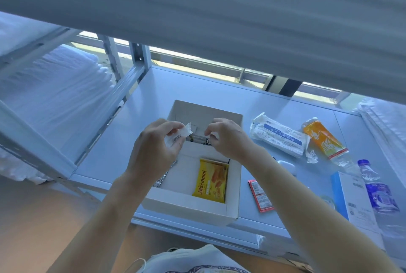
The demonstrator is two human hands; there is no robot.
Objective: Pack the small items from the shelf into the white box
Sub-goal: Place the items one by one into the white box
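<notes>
Pinching crinkly white packet (176,137), above rectangular white box (189,206)

both my arms stretched forward, left hand (157,141) and right hand (228,138) raised, fingers curled in pinches.

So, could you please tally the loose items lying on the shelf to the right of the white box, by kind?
Bottles: 2, orange-labelled and blue-labelled
Soft white pack: 1
Red sachet: 1
Blue-and-white carton: 1
Total: 5
</notes>
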